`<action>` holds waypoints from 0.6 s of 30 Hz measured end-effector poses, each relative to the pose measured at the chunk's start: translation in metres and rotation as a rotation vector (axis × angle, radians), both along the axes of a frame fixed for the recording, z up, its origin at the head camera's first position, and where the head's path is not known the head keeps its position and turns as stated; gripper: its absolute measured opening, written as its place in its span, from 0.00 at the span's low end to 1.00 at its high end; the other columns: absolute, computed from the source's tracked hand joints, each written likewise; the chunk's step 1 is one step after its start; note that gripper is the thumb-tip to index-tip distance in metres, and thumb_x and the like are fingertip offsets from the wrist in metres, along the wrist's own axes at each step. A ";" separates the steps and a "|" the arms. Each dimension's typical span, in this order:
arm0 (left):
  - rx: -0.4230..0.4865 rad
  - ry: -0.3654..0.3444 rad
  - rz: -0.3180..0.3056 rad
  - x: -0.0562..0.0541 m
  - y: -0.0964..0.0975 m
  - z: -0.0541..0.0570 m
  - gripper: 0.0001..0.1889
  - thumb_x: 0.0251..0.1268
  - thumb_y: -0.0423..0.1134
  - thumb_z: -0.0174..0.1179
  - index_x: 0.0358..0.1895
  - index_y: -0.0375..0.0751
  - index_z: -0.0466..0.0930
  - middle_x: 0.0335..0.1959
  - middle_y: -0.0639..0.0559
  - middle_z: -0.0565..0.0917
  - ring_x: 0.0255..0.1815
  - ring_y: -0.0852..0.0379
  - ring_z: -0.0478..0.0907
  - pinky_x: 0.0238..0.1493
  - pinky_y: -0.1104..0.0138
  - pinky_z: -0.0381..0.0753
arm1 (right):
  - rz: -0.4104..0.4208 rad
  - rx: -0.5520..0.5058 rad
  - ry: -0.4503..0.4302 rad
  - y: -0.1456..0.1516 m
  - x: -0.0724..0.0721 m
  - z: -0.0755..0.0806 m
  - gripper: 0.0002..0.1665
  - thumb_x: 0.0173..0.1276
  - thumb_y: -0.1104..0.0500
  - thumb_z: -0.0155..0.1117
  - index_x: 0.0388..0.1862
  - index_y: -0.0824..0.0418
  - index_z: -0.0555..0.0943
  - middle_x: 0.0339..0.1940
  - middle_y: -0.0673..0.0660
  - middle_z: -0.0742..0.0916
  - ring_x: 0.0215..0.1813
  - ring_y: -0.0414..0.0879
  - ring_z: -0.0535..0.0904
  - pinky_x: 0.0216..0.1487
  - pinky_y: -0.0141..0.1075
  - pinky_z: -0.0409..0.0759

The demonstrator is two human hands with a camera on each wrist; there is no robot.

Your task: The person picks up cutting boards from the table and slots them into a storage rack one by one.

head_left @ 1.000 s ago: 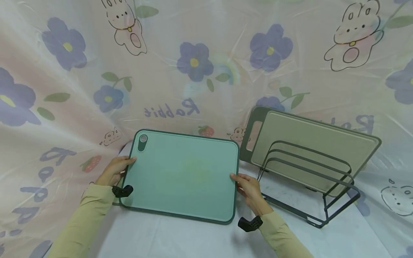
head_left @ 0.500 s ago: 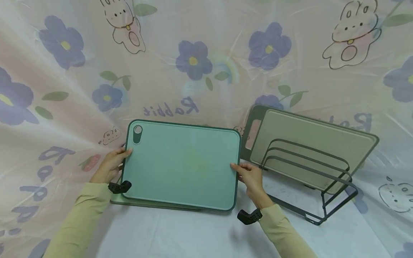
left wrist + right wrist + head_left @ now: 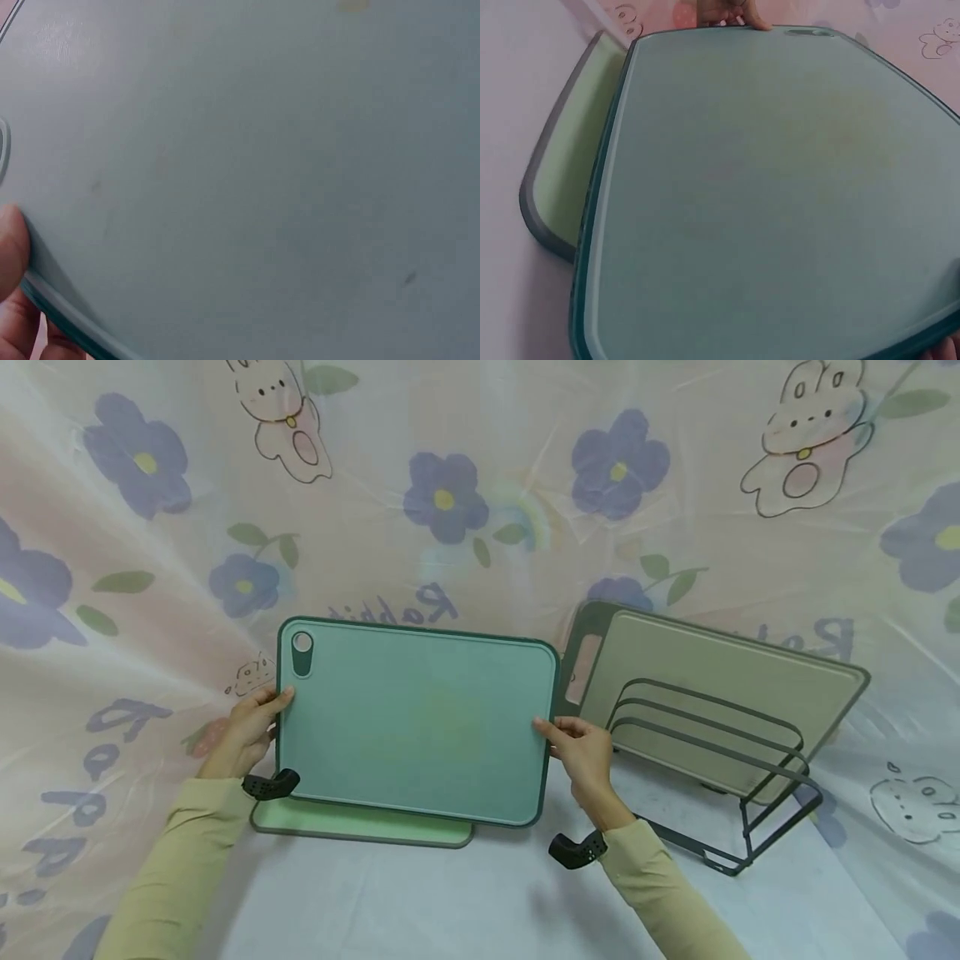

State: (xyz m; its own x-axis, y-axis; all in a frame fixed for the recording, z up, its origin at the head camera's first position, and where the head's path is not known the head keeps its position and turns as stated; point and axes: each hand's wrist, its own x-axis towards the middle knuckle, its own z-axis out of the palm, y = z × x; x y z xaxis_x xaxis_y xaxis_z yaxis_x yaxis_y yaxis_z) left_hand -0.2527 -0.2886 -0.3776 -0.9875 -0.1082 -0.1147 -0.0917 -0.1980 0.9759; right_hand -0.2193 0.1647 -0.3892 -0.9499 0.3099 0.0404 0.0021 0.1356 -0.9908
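A teal cutting board [image 3: 420, 718] with a dark green rim hangs tilted between both hands, its face toward the head camera. My left hand [image 3: 243, 731] pinches its left edge, thumb on the face below the handle hole. At the opposite edge my right hand [image 3: 582, 756] pinches the board, thumb in front and fingers behind. Beneath it a light green cutting board [image 3: 367, 823] with a grey rim lies on the table, mostly hidden. The left wrist view shows the left thumb [image 3: 11, 247] on the teal board's face, which has small dark marks.
To the right stands a dark wire rack [image 3: 720, 739] with several curved bars. A beige cutting board [image 3: 720, 685] with a grey-green handle leans upright in it. Behind hangs a patterned curtain [image 3: 525, 460]. The white table [image 3: 390, 902] extends toward the front.
Both hands have lifted the teal board up and slightly left, away from the table. More of the light green board underneath now shows. The rack and beige board keep their places.
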 end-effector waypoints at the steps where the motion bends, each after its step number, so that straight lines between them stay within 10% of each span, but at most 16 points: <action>1: 0.019 0.002 0.007 0.000 0.001 0.002 0.01 0.67 0.44 0.61 0.36 0.57 0.81 0.34 0.63 0.78 0.41 0.62 0.70 0.56 0.58 0.56 | 0.004 0.014 0.014 0.000 0.000 0.003 0.29 0.53 0.45 0.79 0.41 0.67 0.84 0.35 0.57 0.83 0.36 0.46 0.80 0.36 0.35 0.83; 18: 0.190 0.060 0.036 -0.002 0.012 0.027 0.01 0.65 0.41 0.62 0.36 0.51 0.82 0.35 0.61 0.79 0.41 0.62 0.70 0.53 0.64 0.57 | 0.008 0.063 0.213 0.002 -0.009 0.042 0.24 0.54 0.51 0.78 0.41 0.67 0.85 0.33 0.59 0.85 0.33 0.45 0.81 0.36 0.41 0.84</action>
